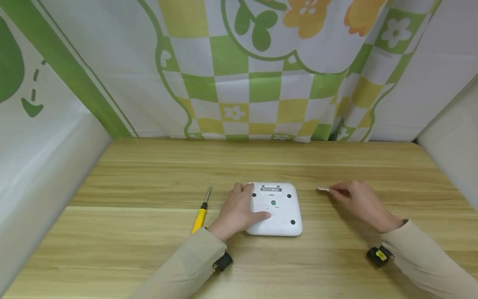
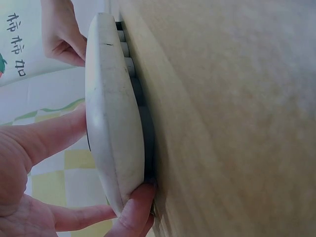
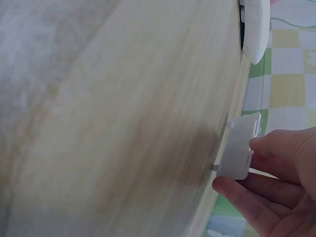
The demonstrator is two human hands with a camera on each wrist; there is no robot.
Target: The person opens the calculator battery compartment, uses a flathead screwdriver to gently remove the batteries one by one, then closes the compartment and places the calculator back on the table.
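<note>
1. A checked curtain in green, yellow and white, printed with flowers, hangs along the table's far edge.
2. The wooden tabletop spreads beneath my arms, its grain running left to right.
3. Near its middle, a white device lies flat, underside up, its keys facing the wood. It looks almost square, so I can't name a long axis; its rectangular slot sits toward the far edge.
4. My left hand grips the device's left side, thumb over the upturned underside.
5. My right hand, right of it, pinches a small cover.
6. Left of my left hand, a yellow-handled screwdriver points its tip far and slightly right.
7. The white cover points left from my fingertips, long axis roughly left to right.
</note>
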